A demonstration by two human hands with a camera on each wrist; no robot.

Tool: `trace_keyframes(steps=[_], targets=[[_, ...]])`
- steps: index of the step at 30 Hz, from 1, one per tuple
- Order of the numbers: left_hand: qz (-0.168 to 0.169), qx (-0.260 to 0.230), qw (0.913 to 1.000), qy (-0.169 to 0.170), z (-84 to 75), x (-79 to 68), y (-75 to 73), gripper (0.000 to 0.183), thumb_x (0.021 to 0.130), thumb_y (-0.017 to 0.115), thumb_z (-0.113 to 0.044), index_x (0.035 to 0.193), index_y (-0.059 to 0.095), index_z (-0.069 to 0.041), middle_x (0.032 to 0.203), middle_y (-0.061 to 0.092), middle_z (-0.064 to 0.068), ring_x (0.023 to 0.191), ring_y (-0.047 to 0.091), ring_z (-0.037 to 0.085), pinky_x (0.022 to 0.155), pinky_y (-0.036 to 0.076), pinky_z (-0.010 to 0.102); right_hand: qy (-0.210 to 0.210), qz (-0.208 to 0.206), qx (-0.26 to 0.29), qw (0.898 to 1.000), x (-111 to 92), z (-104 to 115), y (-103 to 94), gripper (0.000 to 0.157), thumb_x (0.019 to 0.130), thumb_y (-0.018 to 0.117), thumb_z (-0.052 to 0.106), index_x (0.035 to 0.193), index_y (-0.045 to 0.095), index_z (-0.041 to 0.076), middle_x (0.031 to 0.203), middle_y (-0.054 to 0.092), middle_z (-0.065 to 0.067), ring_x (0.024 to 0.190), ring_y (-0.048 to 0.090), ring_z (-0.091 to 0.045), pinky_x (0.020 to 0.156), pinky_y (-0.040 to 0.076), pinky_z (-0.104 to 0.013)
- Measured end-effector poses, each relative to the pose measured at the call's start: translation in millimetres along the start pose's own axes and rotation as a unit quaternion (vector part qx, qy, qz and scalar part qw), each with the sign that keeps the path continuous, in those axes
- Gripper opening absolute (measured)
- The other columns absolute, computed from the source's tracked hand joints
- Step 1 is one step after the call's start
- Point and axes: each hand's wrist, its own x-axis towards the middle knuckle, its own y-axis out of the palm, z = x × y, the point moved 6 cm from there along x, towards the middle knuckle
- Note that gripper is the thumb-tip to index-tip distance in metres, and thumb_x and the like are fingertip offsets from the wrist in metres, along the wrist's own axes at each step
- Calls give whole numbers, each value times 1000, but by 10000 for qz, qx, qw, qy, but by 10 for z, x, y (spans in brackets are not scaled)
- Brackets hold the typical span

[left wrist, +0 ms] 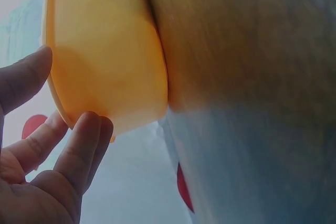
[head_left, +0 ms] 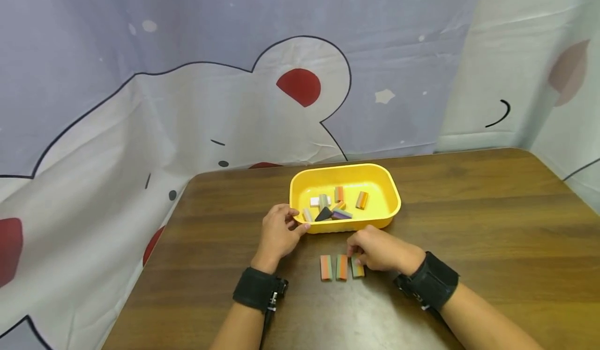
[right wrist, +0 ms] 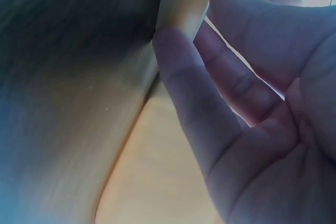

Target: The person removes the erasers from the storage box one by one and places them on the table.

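A yellow plastic tray (head_left: 392,220) stands on the table with several small blocks inside, most of them two-toned. At its near left corner my left hand (head_left: 279,231) grips the rim; the left wrist view shows the thumb and fingers about the tray's edge (left wrist: 115,61). In front of the tray, my right hand (head_left: 386,248) pinches a green-and-yellow striped block (head_left: 358,271) by its far part, low over the table. The right wrist view shows that block (right wrist: 178,3) between the fingers. Left of it lie an orange-and-green block (head_left: 342,267) and a pink-and-green block (head_left: 326,267), in a row.
Inside the tray are a black wedge-shaped piece (head_left: 323,214), a purple-striped block (head_left: 342,214), an orange-yellow block (head_left: 362,200) and a pale block (head_left: 323,201). Behind the brown wooden table (head_left: 469,209) hangs a printed cloth (head_left: 211,110). Black bands circle both wrists.
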Motion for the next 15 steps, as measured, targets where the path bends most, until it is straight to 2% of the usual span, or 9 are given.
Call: trace_keyframes(steps=[7,12,15], targets=[[-20,-45,9999,111,-19,17,19,37,82,81,-21,107,66,2,124,54,16,100,63,26,85,55,32,-13,144,-34,9999,-23,-9,-28,15,81,73,-5,87,68,8,77,59,6,66,49,-6,60,47,-23],[-38,73,9997,231,-1,5,-7,36,82,80,-20,106,66,2,122,54,17,99,63,27,84,55,33,-154,252,-107,9995,-9,17,9,12,85,71,-1,91,68,9,83,62,4,70,52,-5,63,49,-22],[-21,82,9996,256,-4,2,29,36,82,80,-20,106,66,2,123,54,17,98,63,27,84,55,34,-220,319,-262,9989,-38,28,-5,10,86,69,0,92,68,8,85,64,2,72,55,-4,64,51,-22]])
